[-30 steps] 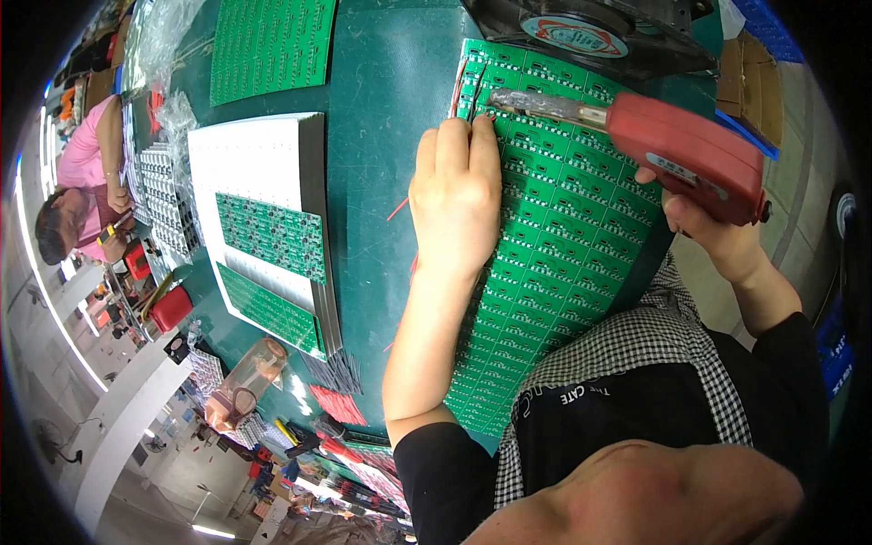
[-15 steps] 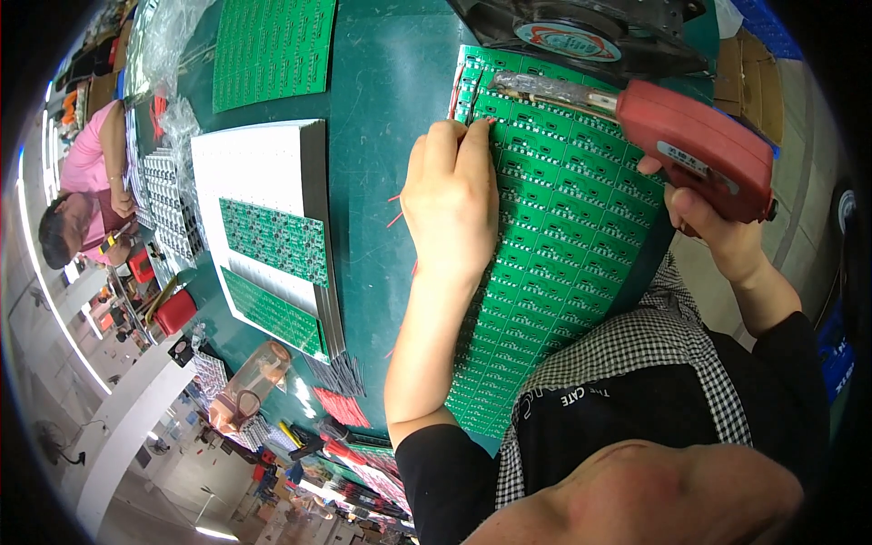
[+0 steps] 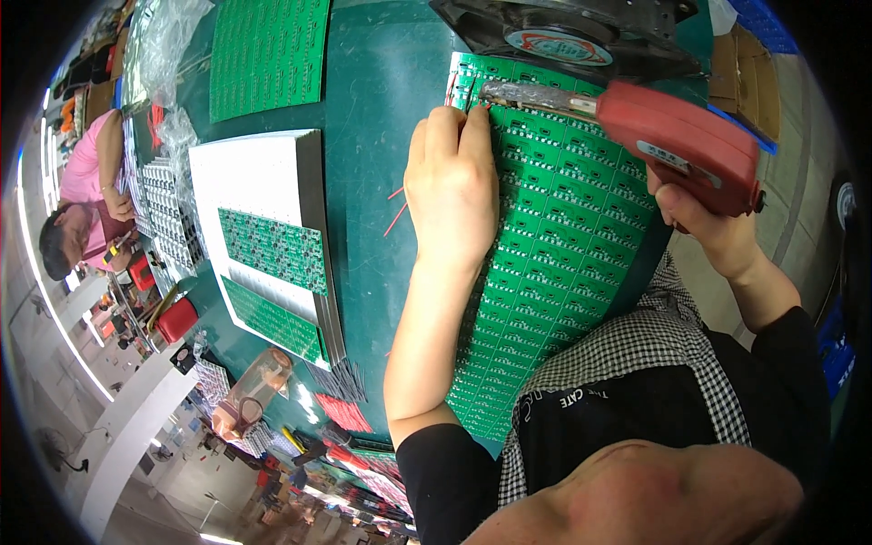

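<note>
A large sheet of green circuit boards (image 3: 554,241), joined in rows, lies before me. My left hand (image 3: 451,195) rests at its left edge, fingertips closed near the top. It pinches a thin red wire (image 3: 396,219), whose tail sticks out on the left; the pinched part is mostly hidden. My right hand (image 3: 713,227) grips the handle of a red soldering gun (image 3: 677,141) from the right. The gun's wrapped front end points left, its tip just above the boards beside my left fingertips. Red and black wires (image 3: 451,89) lie along the sheet's top left corner.
A black fan (image 3: 627,54) stands at the far edge of the sheet. To the left are a white stack (image 3: 245,168) bearing green boards (image 3: 272,250), another green sheet (image 3: 270,59), red wires (image 3: 343,412) and a clear bottle (image 3: 259,386). A person in pink (image 3: 91,173) sits at the far left.
The soldering gun has shifted slightly left, its tip nearer my left fingertips. My left hand has edged slightly toward the far end and stays closed. The wire tails beside it have swung.
</note>
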Demonstrator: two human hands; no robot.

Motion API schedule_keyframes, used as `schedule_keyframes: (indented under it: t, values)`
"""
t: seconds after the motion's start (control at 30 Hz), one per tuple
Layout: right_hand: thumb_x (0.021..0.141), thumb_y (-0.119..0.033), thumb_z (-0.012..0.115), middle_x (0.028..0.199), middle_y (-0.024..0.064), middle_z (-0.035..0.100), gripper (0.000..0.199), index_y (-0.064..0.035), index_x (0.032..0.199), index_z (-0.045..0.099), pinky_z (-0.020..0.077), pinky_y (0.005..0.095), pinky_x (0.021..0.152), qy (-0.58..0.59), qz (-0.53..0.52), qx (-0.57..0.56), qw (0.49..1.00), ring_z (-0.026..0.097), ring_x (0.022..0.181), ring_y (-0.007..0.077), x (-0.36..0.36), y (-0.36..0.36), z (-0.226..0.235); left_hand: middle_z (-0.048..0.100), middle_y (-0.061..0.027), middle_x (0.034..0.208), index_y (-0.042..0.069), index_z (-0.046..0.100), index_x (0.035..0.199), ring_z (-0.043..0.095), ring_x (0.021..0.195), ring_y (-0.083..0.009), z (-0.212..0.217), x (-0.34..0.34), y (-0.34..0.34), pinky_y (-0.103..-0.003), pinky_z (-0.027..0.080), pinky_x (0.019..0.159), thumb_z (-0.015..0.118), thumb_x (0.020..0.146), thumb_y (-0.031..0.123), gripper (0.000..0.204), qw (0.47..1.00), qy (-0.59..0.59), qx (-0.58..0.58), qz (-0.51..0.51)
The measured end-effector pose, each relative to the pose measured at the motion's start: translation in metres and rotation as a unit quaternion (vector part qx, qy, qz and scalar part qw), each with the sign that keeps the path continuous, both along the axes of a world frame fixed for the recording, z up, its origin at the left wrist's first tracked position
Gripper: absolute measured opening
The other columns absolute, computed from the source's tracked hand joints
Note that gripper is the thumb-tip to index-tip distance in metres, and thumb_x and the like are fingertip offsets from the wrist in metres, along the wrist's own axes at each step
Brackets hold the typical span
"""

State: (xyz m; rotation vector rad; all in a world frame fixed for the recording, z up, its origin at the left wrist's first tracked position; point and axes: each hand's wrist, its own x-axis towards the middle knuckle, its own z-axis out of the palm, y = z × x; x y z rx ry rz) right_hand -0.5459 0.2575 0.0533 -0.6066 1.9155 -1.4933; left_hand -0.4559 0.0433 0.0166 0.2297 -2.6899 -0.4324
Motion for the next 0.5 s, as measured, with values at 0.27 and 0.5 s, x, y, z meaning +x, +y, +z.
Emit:
schedule_keyframes:
  t: [0.27, 0.5]
  values:
    - [0.082, -0.015, 0.057, 0.092, 0.0046, 0.057, 0.033, -0.0014, 0.111, 0.049, 0.0369, 0.0187, 0.051, -0.024, 0.015, -0.022, 0.999, 0.044, 0.058, 0.0057, 0.0006, 0.002, -0.0001, 0.049, -0.01, 0.077, -0.003, 0.059, 0.09, 0.051, 0.072, -0.0242, -0.0007, 0.0011, -0.0002, -0.033, 0.044, 0.061, 0.055, 0.069, 0.0, 0.021, 1.0, -0.006, 0.0, 0.004]
    - [0.083, -0.015, 0.055, 0.102, 0.0074, 0.057, 0.037, -0.0012, 0.117, 0.046, 0.0364, 0.0181, 0.051, -0.001, 0.012, -0.068, 0.998, 0.044, 0.059, 0.0051, 0.0006, 0.001, -0.0033, 0.049, -0.0101, 0.079, -0.003, 0.057, 0.09, 0.051, 0.072, -0.0242, 0.0002, 0.0011, 0.0006, -0.033, 0.044, 0.061, 0.055, 0.069, 0.0, 0.021, 1.0, -0.008, -0.004, 0.004]
